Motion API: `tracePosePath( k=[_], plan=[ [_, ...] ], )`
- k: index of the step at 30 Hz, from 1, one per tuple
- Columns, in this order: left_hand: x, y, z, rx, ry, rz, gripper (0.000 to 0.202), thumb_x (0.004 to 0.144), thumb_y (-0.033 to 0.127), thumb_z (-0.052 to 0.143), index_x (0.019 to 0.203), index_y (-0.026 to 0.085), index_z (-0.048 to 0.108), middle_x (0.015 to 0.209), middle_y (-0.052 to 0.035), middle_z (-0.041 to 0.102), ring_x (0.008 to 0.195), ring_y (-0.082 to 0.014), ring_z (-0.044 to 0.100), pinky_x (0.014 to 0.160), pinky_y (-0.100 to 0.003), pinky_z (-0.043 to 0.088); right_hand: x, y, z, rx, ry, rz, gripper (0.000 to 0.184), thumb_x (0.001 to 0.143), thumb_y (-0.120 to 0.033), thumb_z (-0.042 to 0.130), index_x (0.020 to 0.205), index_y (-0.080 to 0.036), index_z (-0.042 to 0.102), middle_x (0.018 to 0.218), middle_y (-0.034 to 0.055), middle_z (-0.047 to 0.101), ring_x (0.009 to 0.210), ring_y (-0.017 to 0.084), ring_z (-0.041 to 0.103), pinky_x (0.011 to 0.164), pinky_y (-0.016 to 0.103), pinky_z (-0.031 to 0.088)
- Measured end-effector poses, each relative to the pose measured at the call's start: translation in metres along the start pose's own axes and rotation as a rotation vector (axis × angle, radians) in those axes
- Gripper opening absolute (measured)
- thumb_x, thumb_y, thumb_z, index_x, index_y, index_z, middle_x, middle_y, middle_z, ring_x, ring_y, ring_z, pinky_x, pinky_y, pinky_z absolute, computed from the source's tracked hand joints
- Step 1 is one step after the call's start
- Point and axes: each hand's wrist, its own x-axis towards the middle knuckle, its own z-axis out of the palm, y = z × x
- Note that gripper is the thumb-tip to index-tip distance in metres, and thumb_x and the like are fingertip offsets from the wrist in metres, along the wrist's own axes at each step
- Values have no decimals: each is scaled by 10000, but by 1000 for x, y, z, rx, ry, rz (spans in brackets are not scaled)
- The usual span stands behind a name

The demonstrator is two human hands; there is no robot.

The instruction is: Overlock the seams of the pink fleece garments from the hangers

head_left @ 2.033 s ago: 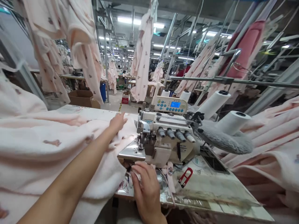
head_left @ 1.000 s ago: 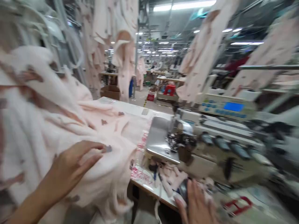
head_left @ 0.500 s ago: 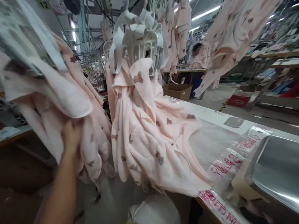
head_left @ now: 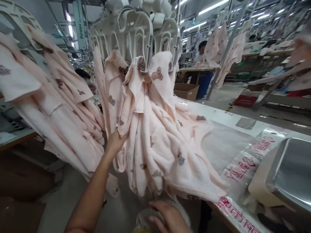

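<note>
My left hand is closed on the lower end of a pale pink fleece garment piece printed with brown bears. This piece hangs from a cluster of white plastic hangers. Beside it, more pink garment pieces hang in folds from the same cluster, and their ends spread over the white table. Low in the view, my right hand is slightly blurred, its fingers apart and nothing visible in them. It is below the hanging cloth, in front of a pale rounded thing I cannot make out.
More pink pieces hang at the left. A metal-topped box-like machine stands on the right of the table, by clear plastic with red lettering. Behind are a cardboard box and a person at another table.
My left hand has moved right, from the left bunch of pink cloth to a piece in the middle cluster. My right hand has come into view at the bottom.
</note>
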Motion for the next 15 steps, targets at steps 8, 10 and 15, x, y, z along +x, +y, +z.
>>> tracePosePath(
  k=[8, 10, 15],
  plan=[
    [-59, 23, -11, -104, -30, -33, 495, 817, 415, 489, 1232, 157, 414, 1168, -149, 590, 1087, -280, 558, 856, -387, 462, 66, -13, 104, 232, 62, 322, 464, 643, -100, 589, 1107, -110, 576, 1095, 164, 619, 1054, 327, 549, 899, 464, 429],
    [-66, 22, -22, -235, 13, 34, 590, 801, 458, 522, 1289, 183, 336, 1241, -131, 532, 1129, -246, 525, 917, -380, 433, 65, -17, 95, 258, 53, 291, 317, 709, -94, 481, 989, -150, 619, 931, 91, 669, 912, 266, 611, 814, 388, 476],
    [-76, 52, -64, -449, -149, 609, 711, 714, 484, 637, 1312, 248, 334, 1299, -100, 463, 1224, -246, 423, 1021, -384, 340, 38, -59, -17, 719, 146, 363, 222, 822, -359, 511, 797, -171, 626, 659, 11, 614, 589, 173, 583, 559, 263, 475]
  ],
)
